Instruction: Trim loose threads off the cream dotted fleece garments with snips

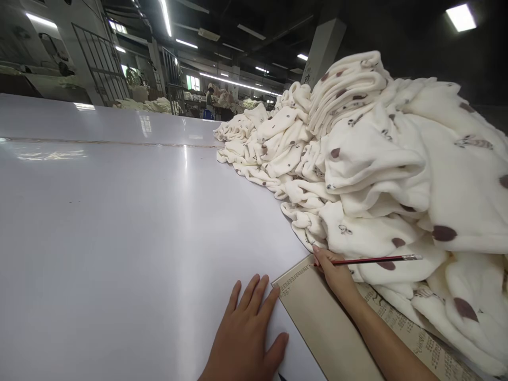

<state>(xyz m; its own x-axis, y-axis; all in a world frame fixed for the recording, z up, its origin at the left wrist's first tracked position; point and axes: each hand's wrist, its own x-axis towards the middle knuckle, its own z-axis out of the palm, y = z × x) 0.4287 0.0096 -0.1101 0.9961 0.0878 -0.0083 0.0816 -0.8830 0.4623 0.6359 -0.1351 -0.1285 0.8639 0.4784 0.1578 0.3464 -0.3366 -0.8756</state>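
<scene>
In the head view my right hand (333, 272) grips a red and black pencil (373, 260), its eraser end pointing right. The hand rests over the far end of a tan sheet (329, 323), which has small rows of writing along its top edge. My left hand (250, 330) lies flat with its fingers spread on the white table, the index fingertip by the sheet's left corner. A second tan strip (413, 328) covered in dense writing lies to the right, partly under the cloth and my forearm.
A tall heap of cream plush cloth (377, 159) with brown spots fills the right side, close against my right hand. The glossy white table (119, 238) stretches left and away, with a seam across its far part. Farther back are metal racks (99, 63) and a person (210, 100).
</scene>
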